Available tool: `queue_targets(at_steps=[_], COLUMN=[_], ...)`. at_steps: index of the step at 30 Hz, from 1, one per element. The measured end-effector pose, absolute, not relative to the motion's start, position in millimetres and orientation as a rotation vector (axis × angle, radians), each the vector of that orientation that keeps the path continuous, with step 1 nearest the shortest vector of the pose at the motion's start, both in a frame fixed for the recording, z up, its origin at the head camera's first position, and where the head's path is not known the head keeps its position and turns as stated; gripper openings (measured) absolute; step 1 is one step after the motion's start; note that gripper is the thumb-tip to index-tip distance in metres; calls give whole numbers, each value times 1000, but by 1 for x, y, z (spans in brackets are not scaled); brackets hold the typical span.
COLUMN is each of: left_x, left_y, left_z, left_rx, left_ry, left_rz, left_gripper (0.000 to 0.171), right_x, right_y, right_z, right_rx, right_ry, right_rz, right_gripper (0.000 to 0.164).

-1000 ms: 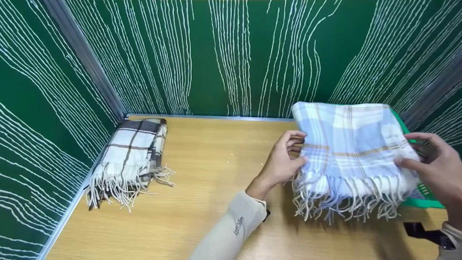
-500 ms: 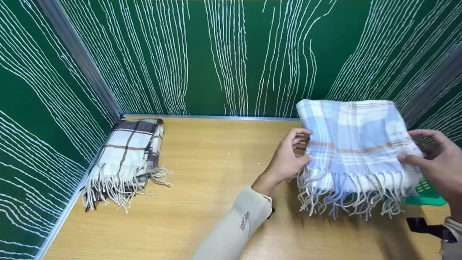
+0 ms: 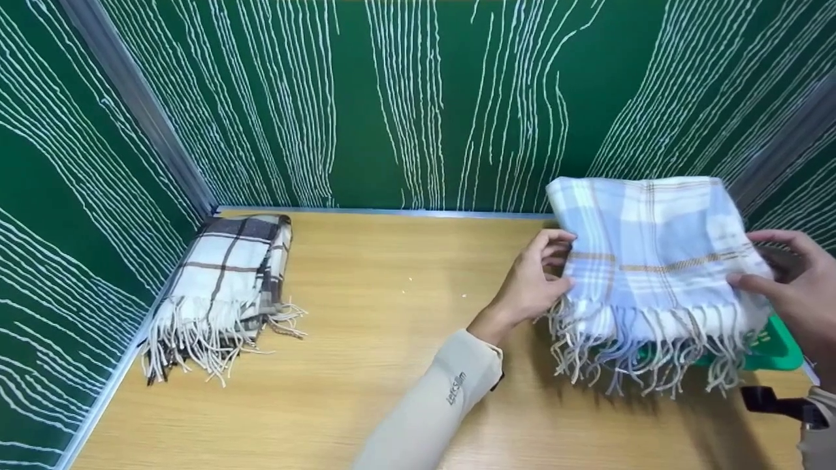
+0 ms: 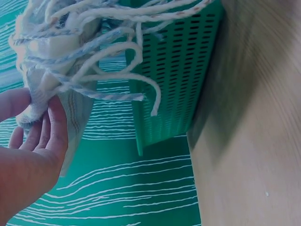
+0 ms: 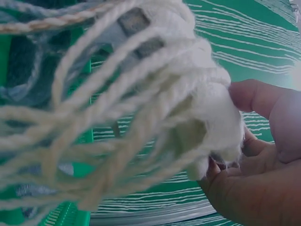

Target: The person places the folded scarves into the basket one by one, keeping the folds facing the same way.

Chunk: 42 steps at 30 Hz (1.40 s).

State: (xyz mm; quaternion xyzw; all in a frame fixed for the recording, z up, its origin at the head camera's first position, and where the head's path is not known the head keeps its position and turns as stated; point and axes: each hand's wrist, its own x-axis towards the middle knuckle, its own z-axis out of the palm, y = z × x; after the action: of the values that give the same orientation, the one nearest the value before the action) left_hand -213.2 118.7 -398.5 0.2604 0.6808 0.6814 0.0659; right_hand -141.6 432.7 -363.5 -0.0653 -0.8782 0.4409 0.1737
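Note:
A folded blue and white plaid scarf (image 3: 673,228) with twisted fringe is held up at the right in the head view. My left hand (image 3: 532,284) pinches its left edge, thumb in front and fingers behind. On the other side my right hand (image 3: 800,281) grips the right edge in the same way. Beneath and behind the scarf stands a green perforated basket (image 3: 780,349), mostly hidden by it. In the left wrist view the scarf's fringe hangs beside the basket wall (image 4: 174,70). White fringe strands (image 5: 141,103) cross much of the right wrist view.
A second folded scarf (image 3: 225,267), white, brown and black plaid with fringe, lies at the left of the wooden table (image 3: 366,365). Green panels with white wavy lines (image 3: 359,130) border the table at the back and sides. Tiny white specks lie mid-table.
Both hands have carried the blue and white scarf slightly to the right and a little higher in the view. The head view has shifted slightly, and both hands keep their hold.

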Motion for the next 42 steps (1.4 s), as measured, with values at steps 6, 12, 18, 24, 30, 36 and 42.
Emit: queue_targets(at_steps=[6,12,18,24,30,36,42], left_x=[-215,-217,-219,-220,-220,-216,-209], left_y=[129,141,152,157,164,165,160], left_z=[-400,-401,-407,-411,-411,-412,-414], left_rx=[807,818,819,825,779,723,808], left_ry=[2052,2052,2034,2015,2079,2210,2361], left_rz=[2043,2025,2000,1971,1882,1700,1486], left_gripper=[60,61,61,62,62,58,52], right_x=[-144,-144,-144,-142,-147,-157,-162], right_y=[440,449,459,464,470,477,481], right_z=[-364,-365,-373,-378,-383,-397,-404], right_rx=[-237,-216,-213,-233,-300,-308,-343], right_ry=[-2499,-2497,-2488,-2521,-2548,-2668,-2835], right_rz=[1199,1205,1164,1136,1107,1032,938], right_gripper=[57,60,60,58,51,43,56])
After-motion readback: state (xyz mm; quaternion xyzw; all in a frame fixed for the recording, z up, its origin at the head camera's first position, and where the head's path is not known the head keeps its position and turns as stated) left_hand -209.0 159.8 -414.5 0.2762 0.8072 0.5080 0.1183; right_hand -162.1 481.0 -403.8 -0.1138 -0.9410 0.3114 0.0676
